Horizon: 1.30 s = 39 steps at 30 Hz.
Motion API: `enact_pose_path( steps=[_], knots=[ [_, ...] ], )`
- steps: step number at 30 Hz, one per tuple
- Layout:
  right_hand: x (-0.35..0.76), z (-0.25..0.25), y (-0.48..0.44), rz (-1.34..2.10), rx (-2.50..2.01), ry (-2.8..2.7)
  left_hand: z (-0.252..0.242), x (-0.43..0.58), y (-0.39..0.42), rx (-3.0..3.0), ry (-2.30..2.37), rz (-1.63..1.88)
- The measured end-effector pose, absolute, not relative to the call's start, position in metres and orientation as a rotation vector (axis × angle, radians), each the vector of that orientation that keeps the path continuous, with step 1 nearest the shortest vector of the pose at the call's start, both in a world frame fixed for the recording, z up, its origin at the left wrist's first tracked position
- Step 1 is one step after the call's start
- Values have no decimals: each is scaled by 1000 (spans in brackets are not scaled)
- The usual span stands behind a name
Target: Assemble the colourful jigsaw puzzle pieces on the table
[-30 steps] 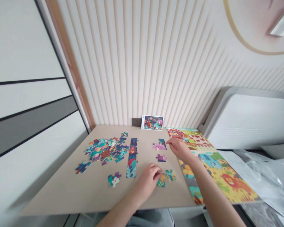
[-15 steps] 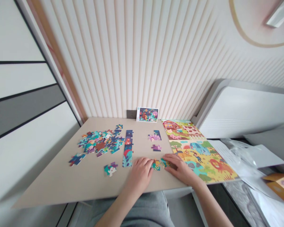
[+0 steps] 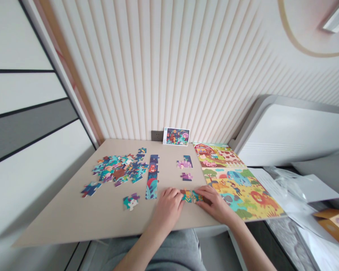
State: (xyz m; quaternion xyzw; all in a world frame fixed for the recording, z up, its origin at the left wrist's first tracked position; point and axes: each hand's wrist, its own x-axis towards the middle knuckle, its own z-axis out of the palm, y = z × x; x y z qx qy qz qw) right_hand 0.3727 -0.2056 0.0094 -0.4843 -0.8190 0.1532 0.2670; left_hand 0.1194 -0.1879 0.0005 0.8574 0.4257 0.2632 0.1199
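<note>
My left hand (image 3: 170, 205) has its fingers curled at the left edge of a green and orange jigsaw piece (image 3: 187, 196) on the table. From the other side, my right hand (image 3: 214, 205) grips a teal jigsaw piece (image 3: 197, 197) between thumb and fingers. The two pieces lie side by side, and their facing edges appear to meet; whether they interlock I cannot tell. Just left of my left hand stands a joined vertical strip of jigsaw pieces (image 3: 152, 180). Beyond my hands are a purple jigsaw piece (image 3: 187, 176) and a small joined purple and navy section (image 3: 184, 162).
A heap of loose jigsaw pieces (image 3: 119, 168) covers the table's left part. A teal and purple cluster (image 3: 131, 202) lies nearer the front edge. The picture card (image 3: 176, 136) leans on the wall. Farm (image 3: 217, 154) and safari pictures (image 3: 240, 190) lie at the right.
My right hand has brought the teal piece leftward, and the gap between it and the green and orange piece has closed. My left hand has barely moved.
</note>
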Motion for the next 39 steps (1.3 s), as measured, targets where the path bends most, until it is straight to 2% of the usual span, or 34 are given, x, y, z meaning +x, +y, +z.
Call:
enact_pose_path(
  steps=[16, 39],
  knots=[
    [369, 9, -206, 270, -1161, -2316, -1, 118, -190, 2556, 1094, 808],
    [365, 20, -210, 166, -1273, -2374, -3, 117, -191, 2613, 1114, 736]
  ],
)
